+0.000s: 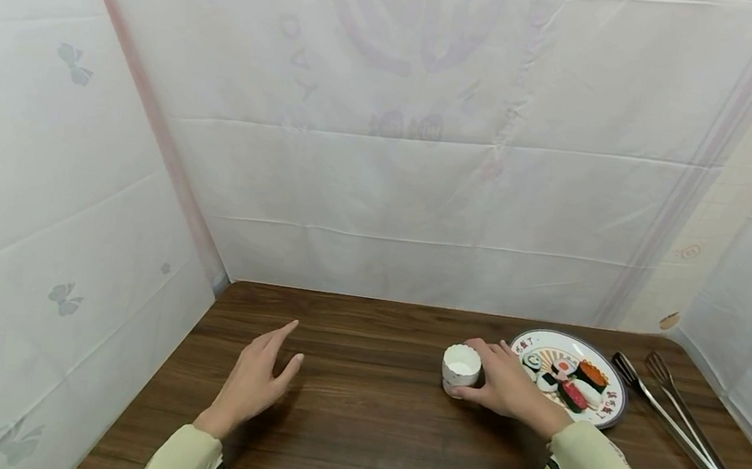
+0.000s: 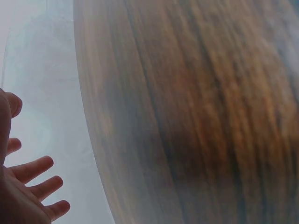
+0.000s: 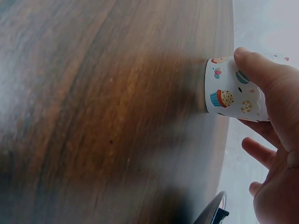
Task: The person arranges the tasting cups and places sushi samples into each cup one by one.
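A small white paper baking cup [image 1: 461, 366] with a scalloped rim stands upright on the table, left of the plate. Printed cupcakes and sweets cover its side in the right wrist view, where the baking cup [image 3: 229, 91] sits between thumb and fingers. My right hand [image 1: 506, 380] grips it from the right, thumb [image 3: 254, 65] on its near side; the other fingers are spread apart. My left hand [image 1: 255, 373] hovers over the left part of the table, fingers extended and thumb apart, holding nothing. In the left wrist view, the left hand's fingers [image 2: 39, 179] show spread.
A round plate [image 1: 611, 414] with several sushi pieces [image 1: 564, 380] lies behind my right forearm. Metal tongs [image 1: 685, 434] rest right of it, their closed end toward me. Brown wooden table [image 1: 349, 437]; white patterned sheets [image 1: 382, 188] hang behind and at both sides.
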Available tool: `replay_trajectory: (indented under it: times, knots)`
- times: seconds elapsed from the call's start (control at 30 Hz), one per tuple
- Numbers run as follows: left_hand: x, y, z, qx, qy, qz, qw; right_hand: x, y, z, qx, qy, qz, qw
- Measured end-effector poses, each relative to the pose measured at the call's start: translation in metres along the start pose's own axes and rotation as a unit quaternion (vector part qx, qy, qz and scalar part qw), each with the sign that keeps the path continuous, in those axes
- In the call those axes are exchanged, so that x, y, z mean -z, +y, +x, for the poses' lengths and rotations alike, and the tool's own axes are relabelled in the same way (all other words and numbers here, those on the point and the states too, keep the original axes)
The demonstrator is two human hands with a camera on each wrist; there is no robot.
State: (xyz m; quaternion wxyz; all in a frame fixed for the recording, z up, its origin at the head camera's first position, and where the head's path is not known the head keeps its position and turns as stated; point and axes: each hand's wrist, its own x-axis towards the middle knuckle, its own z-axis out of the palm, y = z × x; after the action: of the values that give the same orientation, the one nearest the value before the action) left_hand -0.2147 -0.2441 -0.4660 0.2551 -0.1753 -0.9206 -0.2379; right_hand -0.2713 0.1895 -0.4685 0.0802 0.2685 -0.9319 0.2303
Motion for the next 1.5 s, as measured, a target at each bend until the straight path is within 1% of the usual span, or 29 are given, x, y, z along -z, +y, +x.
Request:
replay_trajectory:
  times: [0.3,0.43,0.57,0.67,0.93,1.07,1.23,1.33,1.5]
  knots:
    - [-0.003,0.009,0.006,0.003,-0.016,-0.011,0.9998,-0.005,-0.005,0.004,0.009,0.008,0.009,1.000]
    - [-0.005,0.015,0.008,0.002,-0.022,-0.015,0.9996,-0.007,-0.009,0.005,0.000,0.005,0.018,1.000]
    - [-0.006,0.020,0.011,0.001,-0.028,-0.019,0.9994,-0.009,-0.013,0.005,-0.020,-0.003,0.035,0.999]
    - [-0.007,0.023,0.011,0.004,-0.035,-0.024,0.9991,-0.011,-0.015,0.006,-0.023,-0.006,0.048,0.999]
    - [-0.011,0.030,0.013,0.006,-0.051,-0.032,0.9982,-0.017,-0.020,0.008,0.008,0.003,0.080,0.997]
    - [-0.012,0.035,0.015,0.004,-0.063,-0.043,0.9971,-0.020,-0.023,0.009,0.013,0.001,0.089,0.996]
    - [-0.015,0.043,0.019,-0.018,-0.079,-0.052,0.9954,-0.024,-0.026,0.011,0.012,-0.001,0.100,0.995]
    - [-0.017,0.049,0.022,-0.040,-0.083,-0.046,0.9947,-0.027,-0.028,0.012,0.012,0.002,0.100,0.995]
    - [-0.021,0.059,0.029,-0.069,-0.079,-0.043,0.9935,-0.029,-0.031,0.014,0.019,0.009,0.104,0.994]
